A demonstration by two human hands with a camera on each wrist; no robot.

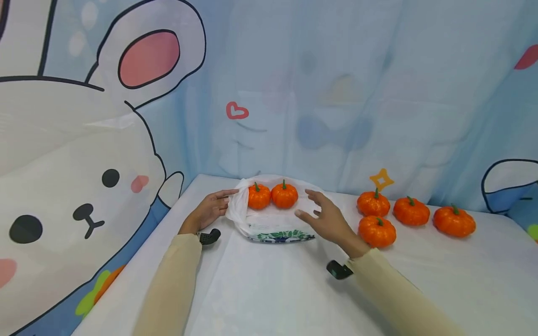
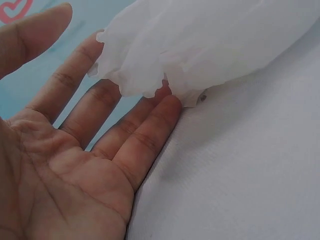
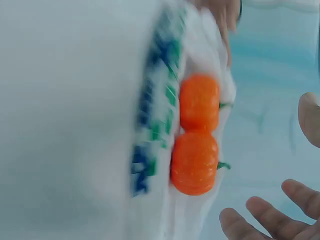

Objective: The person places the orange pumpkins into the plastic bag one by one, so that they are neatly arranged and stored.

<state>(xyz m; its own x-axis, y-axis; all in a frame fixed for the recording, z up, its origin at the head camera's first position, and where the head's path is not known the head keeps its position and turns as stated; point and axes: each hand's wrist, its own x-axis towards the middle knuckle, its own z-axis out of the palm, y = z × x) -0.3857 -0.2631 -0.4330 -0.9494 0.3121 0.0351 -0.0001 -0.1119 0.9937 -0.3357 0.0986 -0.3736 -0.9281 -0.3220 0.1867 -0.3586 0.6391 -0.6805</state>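
Two small orange pumpkins with green stems, a left one (image 1: 258, 196) and a right one (image 1: 284, 195), sit side by side in the mouth of a white plastic bag (image 1: 239, 205). Green and blue print runs along the bag's near side. At the bag's left edge is my left hand (image 1: 212, 210), its fingers extended; in the left wrist view the fingertips touch the crumpled rim from behind and below. My right hand (image 1: 325, 217) hovers by the bag's right side, fingers spread and thumb apart, with nothing held.
Right of the bag stand more pumpkins: one at the back (image 1: 373, 204), one in front of it (image 1: 377, 232), one further right (image 1: 411, 211) and one at the far right (image 1: 454, 221). A white cloth (image 1: 260, 289) covers the table, and a printed curtain (image 1: 269, 70) hangs behind.
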